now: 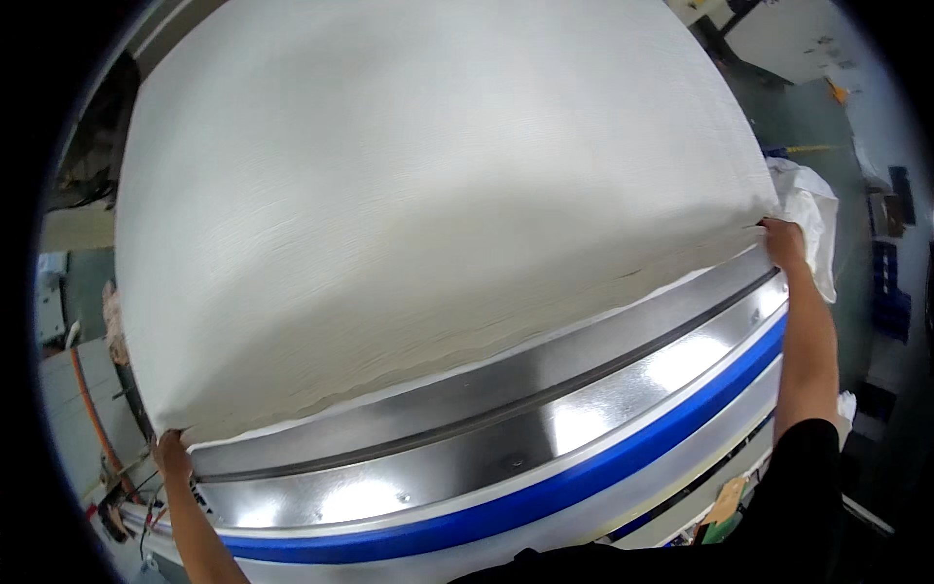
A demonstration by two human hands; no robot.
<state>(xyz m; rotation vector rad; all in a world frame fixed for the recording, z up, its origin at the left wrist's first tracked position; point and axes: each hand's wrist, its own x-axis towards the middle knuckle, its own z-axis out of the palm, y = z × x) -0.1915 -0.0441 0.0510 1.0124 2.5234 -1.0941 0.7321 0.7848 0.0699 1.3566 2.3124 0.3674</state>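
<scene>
A broad white cloth point(448, 156) lies spread in front of me, its near edge running slantwise from lower left to upper right. At its near left corner my left hand point(172, 454) is closed on the cloth's edge, the fingertips partly hidden. Far off to the right, my right hand point(785, 243) pinches the opposite near corner. Fine wrinkles cross the cloth, and the near edge is slightly wavy. Just below that edge runs a shiny metal surface point(525, 443) with a dark groove along it.
A blue band point(486, 521) runs along the machine's front, close to my body. Bunched white fabric point(812, 200) hangs beyond my right hand. To the left are an orange hose point(92, 409) and cables. Blue bins point(890, 292) stand at the far right. Small items lie below, near my right arm.
</scene>
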